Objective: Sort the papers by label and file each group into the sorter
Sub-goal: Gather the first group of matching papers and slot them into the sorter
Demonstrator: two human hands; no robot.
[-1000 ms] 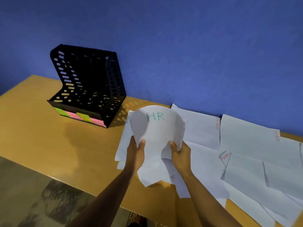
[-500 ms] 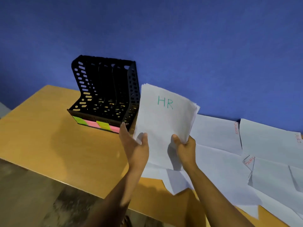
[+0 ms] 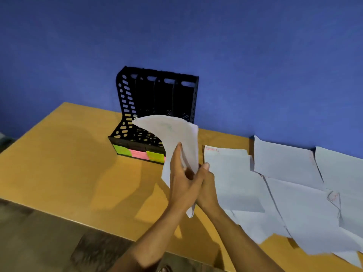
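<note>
Both hands, left hand [image 3: 181,185] and right hand [image 3: 206,188], are clenched on the lower part of the paper stack [image 3: 176,138]. Light and floppy, it curls over above the grip toward the black sorter [image 3: 157,107]; holding nearer mid-height would probably stiffen it.

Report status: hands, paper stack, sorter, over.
Left hand and right hand both grip the paper stack, curled toward the sorter. No papers visible in its slots. Loose papers lie right, clear of the path.
</note>
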